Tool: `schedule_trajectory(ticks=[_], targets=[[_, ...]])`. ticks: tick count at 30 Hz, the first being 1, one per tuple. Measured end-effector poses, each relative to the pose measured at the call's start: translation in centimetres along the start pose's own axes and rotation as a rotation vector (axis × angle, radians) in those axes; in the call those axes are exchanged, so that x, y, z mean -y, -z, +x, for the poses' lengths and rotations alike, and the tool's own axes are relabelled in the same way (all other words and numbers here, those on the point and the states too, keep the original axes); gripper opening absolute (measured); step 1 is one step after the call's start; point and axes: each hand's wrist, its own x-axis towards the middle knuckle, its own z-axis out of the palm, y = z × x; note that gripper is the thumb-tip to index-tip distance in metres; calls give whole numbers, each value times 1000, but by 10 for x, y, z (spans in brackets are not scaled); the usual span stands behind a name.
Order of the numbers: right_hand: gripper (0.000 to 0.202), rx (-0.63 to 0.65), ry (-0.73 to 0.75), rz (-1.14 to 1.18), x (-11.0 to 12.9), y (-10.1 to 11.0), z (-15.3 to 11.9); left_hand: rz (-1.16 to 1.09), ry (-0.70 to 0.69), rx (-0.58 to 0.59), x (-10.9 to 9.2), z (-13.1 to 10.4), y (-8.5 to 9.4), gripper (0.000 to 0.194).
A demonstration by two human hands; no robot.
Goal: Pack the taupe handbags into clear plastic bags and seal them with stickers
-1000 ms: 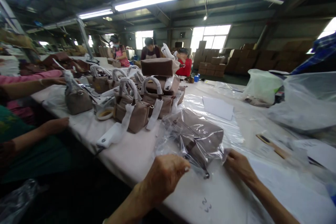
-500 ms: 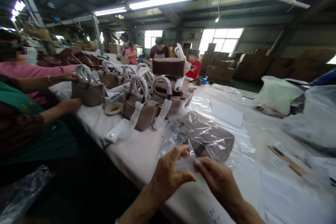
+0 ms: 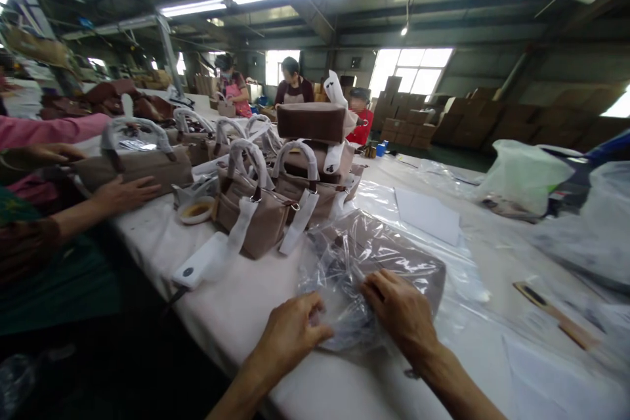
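Note:
A taupe handbag (image 3: 413,262) lies on the table in front of me inside a clear plastic bag (image 3: 339,315), whose loose, crumpled end is toward me. My right hand (image 3: 401,308) has its fingers closed on the plastic at that end. Beside the plastic's left edge is my left hand (image 3: 295,325), fingers curved and thumb held apart, with nothing visible between them. Several taupe handbags with wrapped handles stand just beyond, the nearest handbag (image 3: 253,216) having a white strip hanging from it.
A white device with a cord (image 3: 199,261) and a tape roll (image 3: 195,210) lie at left. A co-worker's hand (image 3: 123,195) rests on another handbag. To the right are white sheets (image 3: 427,213), a wooden-handled brush (image 3: 556,315) and a pale plastic sack (image 3: 526,174).
My hands have moved apart, the left going left and the right forward over the plastic. The plastic's near end has spread out. The co-worker's handbag has turned broadside and come nearer.

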Motion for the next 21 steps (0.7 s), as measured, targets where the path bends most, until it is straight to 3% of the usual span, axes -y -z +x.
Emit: schedule_trajectory(ticks=[2, 4, 7, 10, 13, 17, 21], targets=[[30, 11, 10, -11, -3, -2, 2, -73, -49, -64, -10, 15, 0, 37], [27, 28, 15, 8, -6, -3, 3, -162, -111, -121, -20, 37, -3, 43], [20, 76, -37, 69, -7, 1, 5, -218, -226, -98, -33, 74, -11, 31], [15, 159, -162, 151, -6, 11, 9, -257, -241, -33, -40, 97, -17, 14], [10, 256, -311, 297, -5, 24, 11, -363, -273, -17, -43, 103, -16, 8], [33, 401, -390, 445, -7, 36, -13, -501, -211, -12, -43, 98, -13, 6], [27, 325, -339, 302, -12, 32, -58, -710, -92, 62, -39, 95, -22, 8]])
